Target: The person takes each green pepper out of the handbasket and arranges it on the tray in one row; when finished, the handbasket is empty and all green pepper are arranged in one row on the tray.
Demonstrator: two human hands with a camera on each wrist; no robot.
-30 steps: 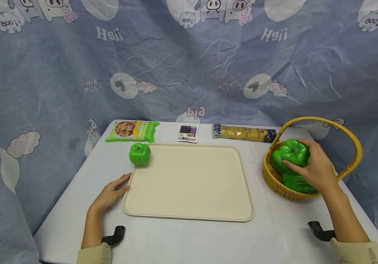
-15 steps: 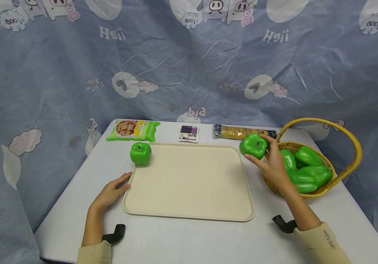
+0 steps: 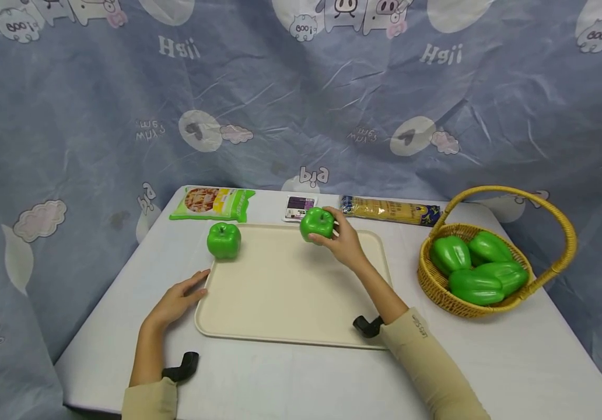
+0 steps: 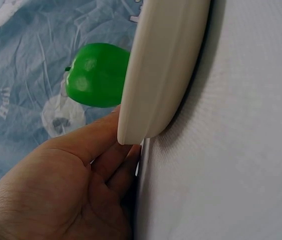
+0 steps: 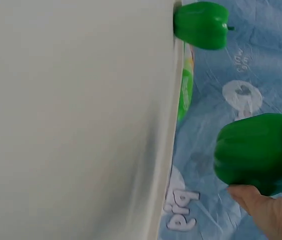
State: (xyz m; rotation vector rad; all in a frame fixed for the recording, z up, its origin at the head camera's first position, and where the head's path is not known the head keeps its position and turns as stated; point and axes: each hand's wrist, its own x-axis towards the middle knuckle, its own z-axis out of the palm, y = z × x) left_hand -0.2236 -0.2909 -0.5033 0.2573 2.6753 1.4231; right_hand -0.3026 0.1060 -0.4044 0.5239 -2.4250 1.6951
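Note:
My right hand [image 3: 347, 245] grips a green bell pepper [image 3: 315, 225] between thumb and fingers, above the back part of the cream tray [image 3: 285, 291]. That pepper [image 5: 255, 152] shows large in the right wrist view, with the thumb under its near side. A second green bell pepper [image 3: 224, 240] stands at the tray's back left corner, stem up. My left hand [image 3: 175, 303] rests by the tray's left edge, fingers fairly straight and touching the rim. Seen from the left wrist, its fingertips partly pass behind the tray's rim [image 4: 155, 75].
A wicker basket [image 3: 429, 286] with a tall handle stands at the right, holding several green peppers [image 3: 474, 287]. Along the back edge lie a green food packet [image 3: 212, 203], a small dark-labelled pack [image 3: 298, 206] and a long yellow packet [image 3: 390, 210]. A blue printed curtain [image 3: 301, 105] hangs behind.
My right hand has lifted a bell pepper out of the basket and carried it left, over the tray. The left hand has stayed at the tray's left edge.

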